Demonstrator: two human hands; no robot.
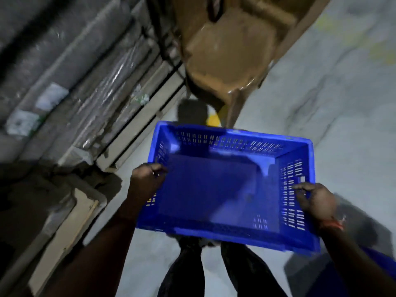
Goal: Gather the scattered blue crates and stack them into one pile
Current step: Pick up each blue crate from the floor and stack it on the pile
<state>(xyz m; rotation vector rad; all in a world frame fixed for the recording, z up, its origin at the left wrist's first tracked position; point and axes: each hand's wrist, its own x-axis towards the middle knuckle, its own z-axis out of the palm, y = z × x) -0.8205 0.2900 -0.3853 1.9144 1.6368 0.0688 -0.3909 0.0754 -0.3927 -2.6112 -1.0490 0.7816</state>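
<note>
One empty blue crate with slotted walls hangs in the air in front of my legs, held level above the floor. My left hand grips its left rim, fingers curled over the edge. My right hand grips the right rim, fingers hooked inside the slotted wall. A blurred blue shape shows at the lower right, under my right forearm; I cannot tell what it is. No pile of crates is in view.
A brown plastic chair stands just beyond the crate. Wrapped rolls and flat boards lie stacked along the left. Torn cardboard lies at the lower left. Pale concrete floor stretches to the right.
</note>
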